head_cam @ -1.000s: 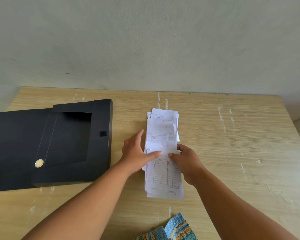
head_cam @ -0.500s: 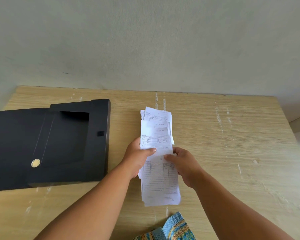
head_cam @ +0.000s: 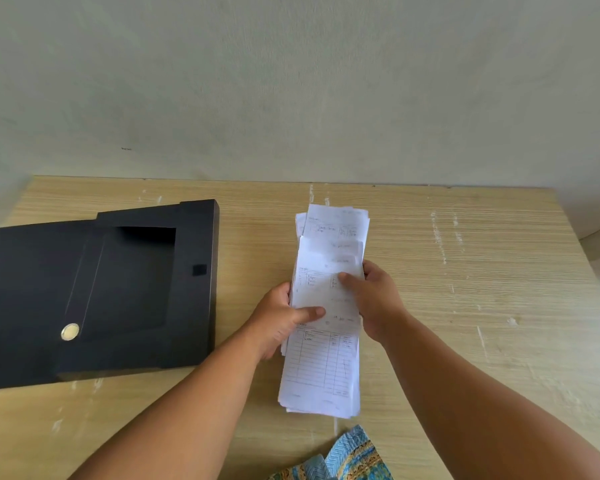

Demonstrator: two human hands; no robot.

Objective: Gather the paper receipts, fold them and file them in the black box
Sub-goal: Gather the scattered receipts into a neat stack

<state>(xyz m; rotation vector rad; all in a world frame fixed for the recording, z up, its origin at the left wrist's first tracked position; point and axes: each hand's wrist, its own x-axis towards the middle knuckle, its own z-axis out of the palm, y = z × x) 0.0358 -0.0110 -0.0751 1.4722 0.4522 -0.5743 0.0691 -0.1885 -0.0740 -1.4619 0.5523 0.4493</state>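
Holding receipts (head_cam: 326,306) off desk (head_cam: 465,271) | left hand (head_cam: 281,320), right hand (head_cam: 378,299): both grips pinching stack edges | risk: uneven sheets fan, slip, folding crooked | box (head_cam: 194,289) open, near

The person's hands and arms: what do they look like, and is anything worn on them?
Both forearms are bare up to the frame edge, with no sleeves visible. The left hand and right hand show no gloves, rings, watch or bracelets.

Black box (head_cam: 94,292), white receipts (head_cam: 326,306) w/ grid lines, blue-gold patterned cloth (head_cam: 347,459).
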